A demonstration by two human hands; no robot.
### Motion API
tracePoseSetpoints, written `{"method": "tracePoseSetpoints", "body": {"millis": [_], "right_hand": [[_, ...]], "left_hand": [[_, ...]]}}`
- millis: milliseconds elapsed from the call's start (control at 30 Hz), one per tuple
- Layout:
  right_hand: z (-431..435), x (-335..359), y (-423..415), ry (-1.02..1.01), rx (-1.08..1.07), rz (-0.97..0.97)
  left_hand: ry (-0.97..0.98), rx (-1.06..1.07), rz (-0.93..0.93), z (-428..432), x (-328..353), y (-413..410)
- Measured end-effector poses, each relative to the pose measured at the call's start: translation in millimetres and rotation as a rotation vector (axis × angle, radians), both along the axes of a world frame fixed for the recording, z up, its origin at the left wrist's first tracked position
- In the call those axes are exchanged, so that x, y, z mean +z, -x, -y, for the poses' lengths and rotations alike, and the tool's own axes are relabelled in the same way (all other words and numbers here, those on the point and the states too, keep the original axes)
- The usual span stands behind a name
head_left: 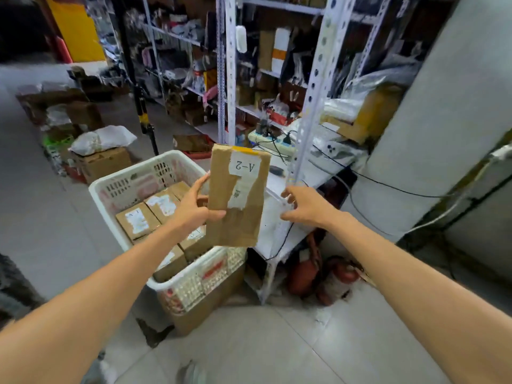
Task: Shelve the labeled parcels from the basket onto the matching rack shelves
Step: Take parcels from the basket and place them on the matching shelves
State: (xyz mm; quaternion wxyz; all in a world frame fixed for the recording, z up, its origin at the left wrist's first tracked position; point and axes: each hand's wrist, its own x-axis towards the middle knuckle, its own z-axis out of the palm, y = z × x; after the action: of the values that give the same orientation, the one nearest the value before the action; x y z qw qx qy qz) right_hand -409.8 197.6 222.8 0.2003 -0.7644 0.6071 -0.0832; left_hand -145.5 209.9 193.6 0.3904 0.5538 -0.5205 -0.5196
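My left hand [194,209] grips a flat brown cardboard parcel [241,217] by its left edge and holds it upright above the basket. Its white label, upside down to me, reads A-2. My right hand [302,206] hovers just right of the parcel, fingers loosely curled, holding nothing. Below sits the white plastic basket [122,187] with several more labeled brown parcels [135,221] inside. The white metal rack [313,87] stands straight ahead, its shelves crowded with packages.
The basket rests on a cardboard box [205,303]. A low white shelf [274,231] with cables and a power strip [266,139] lies right of it, red fire extinguishers [304,273] beneath. Boxes and bags [102,151] are piled at left. A white pillar [443,106] rises at right.
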Motion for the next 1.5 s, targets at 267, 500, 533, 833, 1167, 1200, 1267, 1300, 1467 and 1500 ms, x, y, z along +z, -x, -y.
{"method": "tracePoseSetpoints", "body": {"millis": [267,500,533,833,1167,1200,1267,1300,1467,1500], "right_hand": [[-97,-4,169,0.017,-0.296,-0.073],[-182,30,311,0.073,-0.660,-0.076],[-193,35,328,0.074,-0.720,-0.084],[-277,80,425,0.081,-1.210,-0.164],[-303,80,470,-0.029,-1.564,-0.142],[-301,73,474,-0.037,-1.575,-0.134],[-298,60,482,-0.060,-1.589,-0.118],[-296,53,487,-0.079,-1.596,-0.107],[-289,24,533,-0.132,-1.630,-0.057],[-288,20,546,-0.162,-1.626,-0.045]], "left_hand": [[0.046,-0.320,-0.028,-23,-2,181],[0.163,-0.709,-0.136,-9,39,353],[0.175,-0.752,-0.147,-7,46,380],[0.150,-1.199,-0.178,-11,75,591],[0.096,-1.496,-0.197,10,73,717],[0.080,-1.507,-0.188,13,66,727],[0.022,-1.527,-0.160,17,47,749],[-0.005,-1.528,-0.146,17,37,760],[-0.002,-1.568,-0.033,16,3,818],[-0.002,-1.575,-0.015,18,-1,833]]}}
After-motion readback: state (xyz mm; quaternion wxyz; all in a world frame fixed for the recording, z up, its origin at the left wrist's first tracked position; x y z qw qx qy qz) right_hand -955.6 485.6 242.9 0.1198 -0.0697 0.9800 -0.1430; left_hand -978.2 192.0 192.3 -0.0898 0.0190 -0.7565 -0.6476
